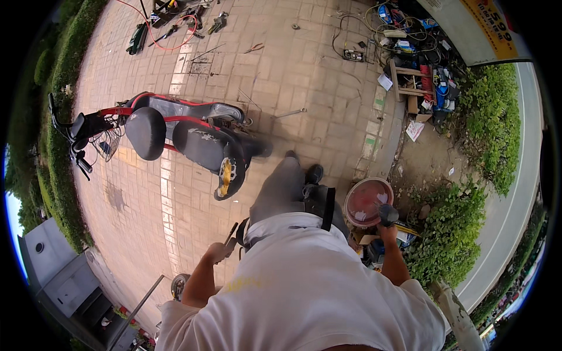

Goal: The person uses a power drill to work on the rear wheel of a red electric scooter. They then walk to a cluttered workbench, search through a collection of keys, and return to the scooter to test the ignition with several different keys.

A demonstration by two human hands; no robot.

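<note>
My left hand [219, 251] is beside my left hip, with its fingers closed around a thin, dark, bar-shaped object [232, 232] that points up and away. I cannot make out its kind. To the right, my right hand [386, 233] grips a dark grey, rounded tool [387, 214], whose exact kind does not show. That tool is next to the right rim of a round pink basin [349, 202] on the ground. Pinkish contents and a few pale pieces lie inside the basin. Ahead on the left stands a black-and-red electric scooter [202, 137] with a torn seat back.
A wrench [291, 113] and pliers [254, 48] lie on the brick paving. A wooden frame [413, 82] stands amid cluttered tools and cables at the far right. Green bushes [453, 225] border the right side. More tools and a red hose [190, 35] are at the far left.
</note>
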